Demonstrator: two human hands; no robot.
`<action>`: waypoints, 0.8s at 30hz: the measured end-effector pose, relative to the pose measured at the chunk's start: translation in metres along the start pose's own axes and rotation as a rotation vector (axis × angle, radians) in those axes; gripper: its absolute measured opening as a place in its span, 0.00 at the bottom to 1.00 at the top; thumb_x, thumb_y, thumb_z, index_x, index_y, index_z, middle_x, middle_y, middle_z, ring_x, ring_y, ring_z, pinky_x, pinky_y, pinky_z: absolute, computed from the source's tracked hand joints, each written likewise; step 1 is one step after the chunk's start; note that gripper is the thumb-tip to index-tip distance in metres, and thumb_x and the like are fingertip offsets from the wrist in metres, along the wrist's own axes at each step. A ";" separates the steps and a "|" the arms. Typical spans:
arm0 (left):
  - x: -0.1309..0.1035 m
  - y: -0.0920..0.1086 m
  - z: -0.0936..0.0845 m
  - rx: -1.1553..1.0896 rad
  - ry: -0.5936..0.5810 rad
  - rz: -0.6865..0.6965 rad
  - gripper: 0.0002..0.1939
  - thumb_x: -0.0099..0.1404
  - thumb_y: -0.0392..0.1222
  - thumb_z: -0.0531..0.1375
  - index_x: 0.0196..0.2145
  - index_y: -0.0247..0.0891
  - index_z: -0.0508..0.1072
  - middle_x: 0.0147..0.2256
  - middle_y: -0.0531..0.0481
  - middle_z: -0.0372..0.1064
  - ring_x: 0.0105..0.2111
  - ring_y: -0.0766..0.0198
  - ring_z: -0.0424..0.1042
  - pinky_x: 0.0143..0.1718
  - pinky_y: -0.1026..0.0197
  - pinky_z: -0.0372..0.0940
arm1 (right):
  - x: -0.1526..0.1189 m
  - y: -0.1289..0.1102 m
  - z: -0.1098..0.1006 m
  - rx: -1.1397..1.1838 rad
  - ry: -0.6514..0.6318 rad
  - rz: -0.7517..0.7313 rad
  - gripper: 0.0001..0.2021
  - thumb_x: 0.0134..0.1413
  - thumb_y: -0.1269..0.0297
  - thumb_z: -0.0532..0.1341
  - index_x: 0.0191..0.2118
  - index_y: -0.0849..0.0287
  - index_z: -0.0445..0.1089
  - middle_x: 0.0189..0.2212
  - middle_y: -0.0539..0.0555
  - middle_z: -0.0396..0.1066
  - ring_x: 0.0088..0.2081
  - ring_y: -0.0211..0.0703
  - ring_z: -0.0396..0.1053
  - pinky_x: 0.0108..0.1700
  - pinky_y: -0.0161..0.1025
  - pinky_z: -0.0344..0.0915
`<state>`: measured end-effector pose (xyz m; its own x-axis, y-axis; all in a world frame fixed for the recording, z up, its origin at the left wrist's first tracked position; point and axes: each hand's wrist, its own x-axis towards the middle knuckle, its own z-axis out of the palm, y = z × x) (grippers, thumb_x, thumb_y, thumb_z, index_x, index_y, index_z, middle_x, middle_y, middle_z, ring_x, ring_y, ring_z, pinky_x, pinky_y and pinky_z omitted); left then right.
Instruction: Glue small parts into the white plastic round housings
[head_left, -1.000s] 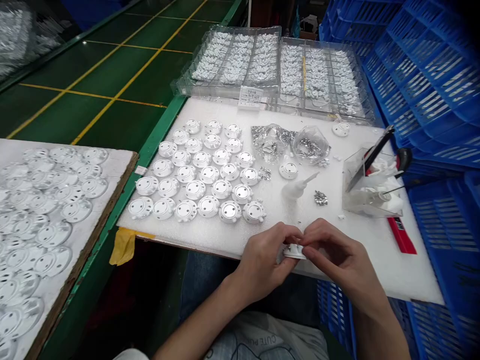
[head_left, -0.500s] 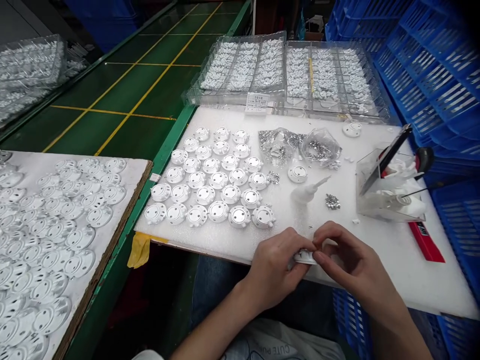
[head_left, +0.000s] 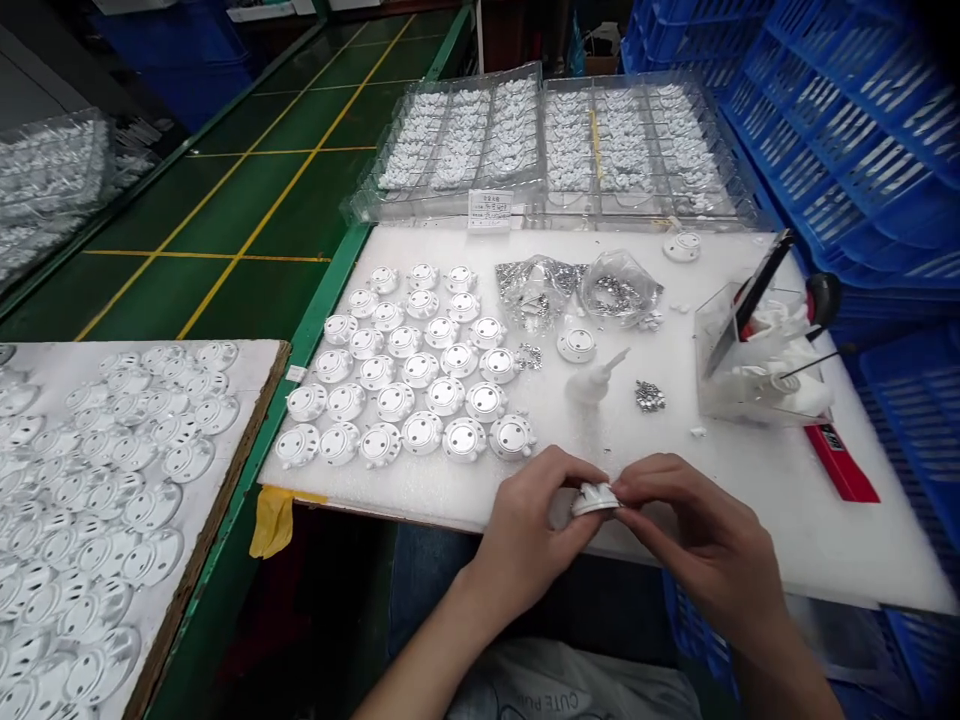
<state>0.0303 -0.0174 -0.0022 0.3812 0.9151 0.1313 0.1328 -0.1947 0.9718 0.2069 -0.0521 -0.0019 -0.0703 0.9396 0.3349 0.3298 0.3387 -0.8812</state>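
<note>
A person's left hand point(head_left: 529, 525) and right hand point(head_left: 701, 525) pinch one round white piece point(head_left: 595, 501) between them, fingertips on opposite sides, over the near edge of a white work surface point(head_left: 757, 520), so this piece seems still in progress. To the left, similar discs point(head_left: 424, 432) sit in rows, perhaps done or perhaps waiting; I cannot tell which. A loose pile of small metal parts point(head_left: 649, 396) and two bags of metal parts point(head_left: 619, 290) beyond suggest plenty remains to use.
</note>
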 end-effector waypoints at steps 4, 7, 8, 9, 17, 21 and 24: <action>0.002 0.002 -0.003 -0.014 -0.034 -0.062 0.06 0.63 0.31 0.67 0.39 0.36 0.76 0.35 0.50 0.75 0.35 0.63 0.74 0.38 0.64 0.66 | 0.000 -0.001 0.000 -0.006 0.011 0.014 0.06 0.63 0.72 0.64 0.43 0.53 0.73 0.36 0.50 0.74 0.38 0.38 0.75 0.38 0.32 0.74; 0.004 0.006 -0.008 -0.029 -0.063 -0.092 0.07 0.63 0.31 0.67 0.39 0.36 0.76 0.35 0.51 0.74 0.35 0.65 0.73 0.37 0.66 0.65 | 0.000 -0.003 0.000 -0.023 0.016 -0.003 0.05 0.64 0.71 0.64 0.43 0.53 0.73 0.35 0.50 0.74 0.38 0.37 0.75 0.39 0.32 0.74; 0.005 0.007 -0.010 -0.028 -0.072 -0.103 0.07 0.63 0.32 0.68 0.39 0.36 0.76 0.35 0.51 0.74 0.35 0.65 0.73 0.37 0.66 0.65 | 0.000 -0.003 0.001 -0.034 0.012 -0.012 0.05 0.64 0.71 0.64 0.43 0.54 0.73 0.35 0.49 0.74 0.38 0.37 0.75 0.39 0.32 0.74; 0.005 0.008 -0.012 -0.026 -0.082 -0.112 0.07 0.63 0.32 0.68 0.39 0.37 0.77 0.35 0.52 0.74 0.35 0.65 0.73 0.37 0.66 0.65 | 0.000 -0.003 0.001 -0.049 0.009 -0.023 0.05 0.64 0.71 0.64 0.43 0.54 0.73 0.35 0.49 0.75 0.38 0.36 0.75 0.39 0.31 0.74; 0.005 0.012 -0.015 0.003 -0.097 -0.128 0.05 0.64 0.33 0.66 0.39 0.37 0.76 0.35 0.52 0.74 0.36 0.65 0.72 0.39 0.65 0.65 | 0.001 -0.003 0.005 -0.144 0.012 -0.064 0.05 0.65 0.72 0.63 0.43 0.55 0.72 0.36 0.50 0.75 0.37 0.34 0.76 0.39 0.28 0.73; 0.005 0.013 -0.020 0.001 -0.149 -0.157 0.07 0.64 0.36 0.68 0.41 0.38 0.76 0.36 0.52 0.73 0.38 0.64 0.73 0.41 0.64 0.65 | 0.001 -0.002 0.004 -0.117 0.017 -0.056 0.05 0.65 0.73 0.63 0.43 0.55 0.72 0.36 0.50 0.75 0.37 0.36 0.76 0.38 0.30 0.73; 0.006 0.014 -0.024 -0.017 -0.197 -0.202 0.12 0.63 0.40 0.71 0.44 0.39 0.76 0.38 0.51 0.74 0.40 0.62 0.74 0.43 0.63 0.66 | 0.001 -0.002 0.003 -0.110 0.025 -0.037 0.06 0.64 0.73 0.63 0.43 0.55 0.72 0.36 0.50 0.74 0.37 0.36 0.76 0.38 0.31 0.74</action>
<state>0.0127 -0.0060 0.0171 0.5189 0.8484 -0.1043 0.2092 -0.0078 0.9778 0.2038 -0.0520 -0.0007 -0.0612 0.9245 0.3762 0.4288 0.3647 -0.8265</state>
